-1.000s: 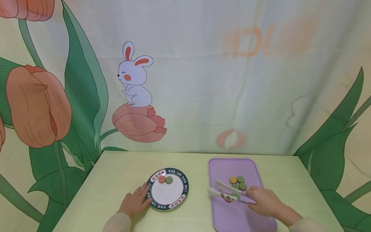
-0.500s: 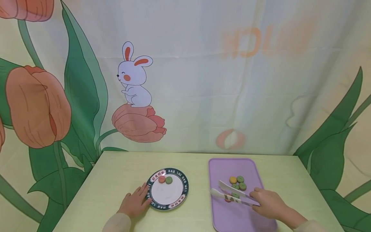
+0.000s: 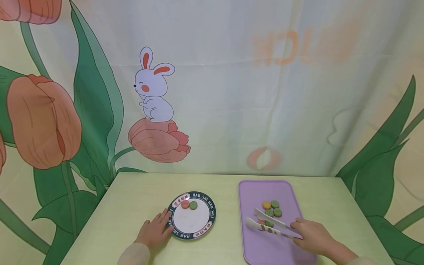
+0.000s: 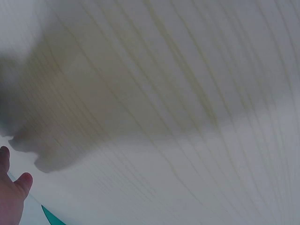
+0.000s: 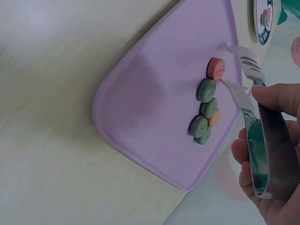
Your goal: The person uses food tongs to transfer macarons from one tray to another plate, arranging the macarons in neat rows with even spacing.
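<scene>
My right hand (image 3: 313, 237) grips white-tipped tongs (image 3: 265, 228) over the purple tray (image 3: 265, 189). Their two tips stand apart near a red macaron (image 5: 216, 69), which the head view shows partly covered. Whether the tips touch it, I cannot tell. Beside it on the tray lie several green macarons (image 3: 277, 212) and a yellow one (image 3: 266, 205). At the left, fingers of my left hand (image 3: 153, 230) extend onto the rim of a round plate (image 3: 213, 213). On that plate sit a red macaron (image 3: 185, 204) and a green macaron (image 3: 193, 205), side by side.
Plate and tray stand apart on a pale wood-grain table (image 3: 228, 221). Behind the table's far edge hangs a curtain (image 3: 218, 110) printed with tulips and a rabbit. In the left wrist view, shadow falls across the tabletop (image 4: 154, 93).
My right hand has shifted right and slightly nearer with the tongs. Their tips have come from the tray's left edge to beside the red macaron. My left hand and the plate have stayed put.
</scene>
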The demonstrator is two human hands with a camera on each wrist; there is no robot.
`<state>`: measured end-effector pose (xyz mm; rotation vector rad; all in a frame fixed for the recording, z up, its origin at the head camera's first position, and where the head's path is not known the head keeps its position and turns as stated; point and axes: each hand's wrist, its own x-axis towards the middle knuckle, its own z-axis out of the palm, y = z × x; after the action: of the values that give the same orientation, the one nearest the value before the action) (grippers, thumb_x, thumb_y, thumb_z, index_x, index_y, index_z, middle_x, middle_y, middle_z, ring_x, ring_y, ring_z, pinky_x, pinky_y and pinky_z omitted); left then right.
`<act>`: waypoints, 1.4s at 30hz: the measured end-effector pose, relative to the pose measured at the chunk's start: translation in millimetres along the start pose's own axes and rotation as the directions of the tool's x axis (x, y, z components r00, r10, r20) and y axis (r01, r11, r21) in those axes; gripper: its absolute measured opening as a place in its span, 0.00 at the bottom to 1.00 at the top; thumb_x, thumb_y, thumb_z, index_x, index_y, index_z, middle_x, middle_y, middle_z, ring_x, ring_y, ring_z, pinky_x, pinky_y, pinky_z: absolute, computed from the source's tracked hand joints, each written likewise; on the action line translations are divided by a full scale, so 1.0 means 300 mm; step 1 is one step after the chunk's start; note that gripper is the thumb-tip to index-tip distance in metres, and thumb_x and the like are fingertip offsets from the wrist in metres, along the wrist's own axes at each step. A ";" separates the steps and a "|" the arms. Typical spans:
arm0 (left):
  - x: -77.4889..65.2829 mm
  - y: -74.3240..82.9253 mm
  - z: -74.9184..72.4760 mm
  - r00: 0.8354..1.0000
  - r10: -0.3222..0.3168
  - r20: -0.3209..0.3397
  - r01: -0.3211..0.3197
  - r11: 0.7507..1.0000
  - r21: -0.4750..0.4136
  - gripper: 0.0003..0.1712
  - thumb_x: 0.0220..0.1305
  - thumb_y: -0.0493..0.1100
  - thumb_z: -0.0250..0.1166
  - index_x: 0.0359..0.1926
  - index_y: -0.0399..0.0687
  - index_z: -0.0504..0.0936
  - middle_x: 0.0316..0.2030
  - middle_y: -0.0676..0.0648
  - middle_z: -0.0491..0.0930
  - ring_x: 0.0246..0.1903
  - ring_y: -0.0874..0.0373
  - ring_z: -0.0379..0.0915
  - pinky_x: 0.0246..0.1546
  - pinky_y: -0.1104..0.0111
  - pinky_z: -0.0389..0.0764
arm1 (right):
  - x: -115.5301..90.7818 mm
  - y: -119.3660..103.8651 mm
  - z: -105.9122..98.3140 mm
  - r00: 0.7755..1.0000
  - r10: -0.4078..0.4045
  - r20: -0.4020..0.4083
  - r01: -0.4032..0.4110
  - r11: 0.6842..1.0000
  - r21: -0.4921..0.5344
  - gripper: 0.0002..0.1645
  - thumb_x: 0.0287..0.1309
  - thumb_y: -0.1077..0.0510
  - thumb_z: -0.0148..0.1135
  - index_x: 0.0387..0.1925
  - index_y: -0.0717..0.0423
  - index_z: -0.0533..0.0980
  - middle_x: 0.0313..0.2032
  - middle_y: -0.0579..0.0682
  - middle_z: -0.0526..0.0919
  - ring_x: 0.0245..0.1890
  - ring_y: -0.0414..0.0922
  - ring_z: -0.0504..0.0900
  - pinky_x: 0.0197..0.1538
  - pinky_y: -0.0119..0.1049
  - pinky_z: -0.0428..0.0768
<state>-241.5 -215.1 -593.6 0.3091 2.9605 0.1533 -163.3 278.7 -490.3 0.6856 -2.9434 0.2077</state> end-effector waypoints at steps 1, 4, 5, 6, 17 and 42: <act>0.000 -0.001 0.000 1.000 0.001 0.000 -0.001 1.000 0.004 0.39 0.60 0.67 0.41 0.65 0.48 0.56 0.66 0.46 0.53 0.63 0.45 0.54 0.56 0.40 0.57 | -0.001 0.000 -0.001 1.000 0.002 0.001 -0.002 1.000 0.001 0.09 0.35 0.56 0.64 0.25 0.50 0.74 0.22 0.38 0.69 0.17 0.33 0.63 0.17 0.28 0.61; -0.001 -0.001 0.001 1.000 0.005 -0.003 -0.005 1.000 0.013 0.40 0.60 0.67 0.41 0.65 0.47 0.57 0.66 0.46 0.54 0.63 0.44 0.54 0.55 0.40 0.58 | -0.007 0.001 -0.002 1.000 0.006 0.001 -0.006 1.000 -0.003 0.10 0.35 0.56 0.64 0.25 0.51 0.74 0.22 0.39 0.70 0.17 0.33 0.63 0.17 0.29 0.61; -0.001 -0.002 0.002 1.000 0.006 -0.004 -0.006 1.000 0.016 0.40 0.60 0.67 0.41 0.65 0.47 0.57 0.66 0.46 0.54 0.63 0.44 0.54 0.55 0.40 0.58 | -0.009 0.002 -0.001 1.000 0.006 0.000 -0.006 1.000 -0.006 0.10 0.35 0.56 0.64 0.25 0.51 0.74 0.22 0.39 0.70 0.17 0.33 0.63 0.17 0.29 0.61; -0.001 -0.002 0.002 1.000 0.006 -0.005 -0.006 1.000 0.016 0.40 0.60 0.67 0.41 0.65 0.47 0.57 0.66 0.46 0.54 0.63 0.45 0.54 0.55 0.40 0.58 | -0.011 0.003 -0.001 1.000 0.007 0.001 -0.007 1.000 -0.008 0.10 0.35 0.56 0.64 0.25 0.51 0.74 0.22 0.39 0.70 0.17 0.33 0.63 0.17 0.28 0.61; -0.004 0.002 -0.003 1.000 0.002 -0.001 -0.002 1.000 0.006 0.39 0.60 0.66 0.41 0.65 0.48 0.56 0.66 0.47 0.53 0.63 0.45 0.54 0.56 0.41 0.58 | -0.035 0.011 0.004 1.000 0.012 0.020 -0.012 1.000 -0.005 0.10 0.36 0.56 0.65 0.26 0.51 0.74 0.23 0.39 0.71 0.18 0.32 0.63 0.17 0.28 0.62; -0.014 0.015 -0.022 1.000 0.009 0.006 -0.009 1.000 0.010 0.38 0.61 0.65 0.42 0.65 0.47 0.57 0.66 0.45 0.54 0.63 0.44 0.54 0.55 0.41 0.59 | -0.056 0.011 -0.018 0.996 0.006 0.085 -0.006 1.000 -0.007 0.10 0.37 0.56 0.66 0.26 0.50 0.74 0.22 0.38 0.69 0.18 0.32 0.61 0.18 0.28 0.61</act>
<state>-237.7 -212.2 -586.1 0.3243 2.9553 0.1381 -149.3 289.8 -487.7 0.7015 -3.0258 0.1730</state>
